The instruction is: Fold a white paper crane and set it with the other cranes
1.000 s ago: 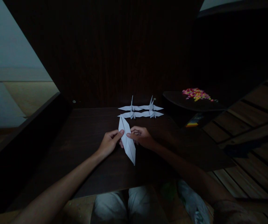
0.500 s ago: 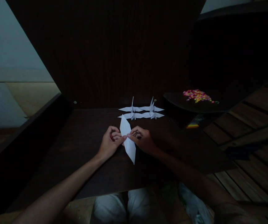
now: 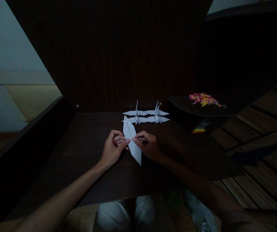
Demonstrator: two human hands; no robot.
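Observation:
A folded piece of white paper [image 3: 133,149], a long pointed diamond with a crease down its middle, is held slantwise between my two hands above the dark desk. My left hand [image 3: 116,143] pinches its left edge, thumb on the front face and fingers curled behind. From the right, my right hand [image 3: 147,144] grips the opposite edge the same way, its thumb near the middle. The paper's upper tip overlaps the nearest of several white origami cranes [image 3: 157,118], which stand in two rows at the back of the desk.
The dark wooden desk [image 3: 85,154] has an upright back panel and a raised side board [image 3: 29,135] at left. A curved shelf [image 3: 179,102] at right bears a pile of small colourful pieces [image 3: 204,99]. A slatted wooden surface [image 3: 261,154] lies beyond.
The paper's lower tip has shifted slightly up and right, and its centre crease shows more plainly. My thumbs have moved a little apart. The cranes have not moved.

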